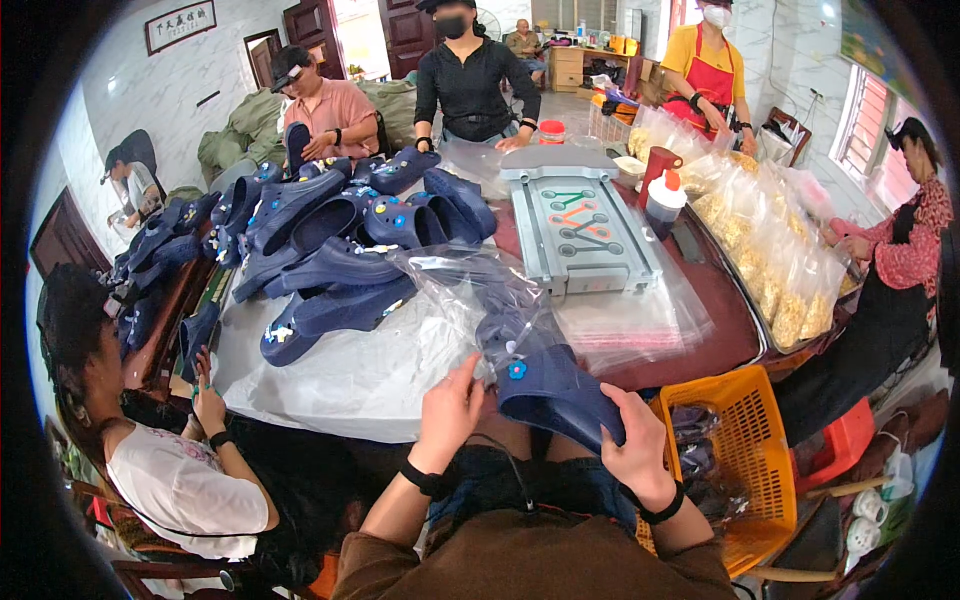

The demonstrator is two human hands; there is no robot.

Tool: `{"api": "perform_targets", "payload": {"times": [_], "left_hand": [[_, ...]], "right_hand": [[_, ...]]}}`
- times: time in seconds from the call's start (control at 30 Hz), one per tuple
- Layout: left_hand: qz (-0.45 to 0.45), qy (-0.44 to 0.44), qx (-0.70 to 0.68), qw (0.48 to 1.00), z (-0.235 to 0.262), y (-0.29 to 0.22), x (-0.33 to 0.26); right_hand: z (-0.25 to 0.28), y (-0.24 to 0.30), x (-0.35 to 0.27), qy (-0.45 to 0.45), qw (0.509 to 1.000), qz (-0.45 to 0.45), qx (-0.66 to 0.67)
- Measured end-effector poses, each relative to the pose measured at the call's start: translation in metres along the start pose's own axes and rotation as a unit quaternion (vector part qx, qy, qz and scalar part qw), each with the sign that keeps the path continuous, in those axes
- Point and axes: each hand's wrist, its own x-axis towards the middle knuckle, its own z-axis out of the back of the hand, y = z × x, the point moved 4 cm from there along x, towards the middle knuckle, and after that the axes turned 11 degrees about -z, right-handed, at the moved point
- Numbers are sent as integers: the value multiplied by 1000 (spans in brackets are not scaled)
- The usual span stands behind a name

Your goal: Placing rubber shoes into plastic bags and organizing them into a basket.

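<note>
In front of me is a navy clog [560, 395] with a blue flower charm, its toe inside a clear plastic bag [450, 283] and its heel end outside. My right hand [640, 445] is closed on the clog's heel, thumb on top of the rim. My left hand [452, 405] pinches the bag's near edge beside the clog. The bag's far part lies crumpled over the table toward a heap of navy clogs [330, 225] with coloured charms.
A grey plastic board [585, 225] stands over a stack of clear bags [640, 325]. An orange basket [745, 440] with bagged clogs sits low at my right. A white-topped bottle [665, 200] and bags of yellowish food [770, 240] are beyond. Several people work around the table.
</note>
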Motion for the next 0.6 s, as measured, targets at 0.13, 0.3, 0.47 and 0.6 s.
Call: {"api": "perform_targets", "payload": {"times": [0.13,0.3,0.47,0.6], "left_hand": [[-36,-41,-36,998,6,-30,1],[-52,-46,-63,996,5,-44,-1],[-43,-65,-43,996,3,-51,4],[-41,-54,-66,996,0,-57,2]], "right_hand": [[-15,1,-3,-5,1000,0,9],[-29,-12,0,-47,998,13,30],[-56,-10,2,-21,999,28,0],[-70,-18,7,-7,997,43,-61]]}}
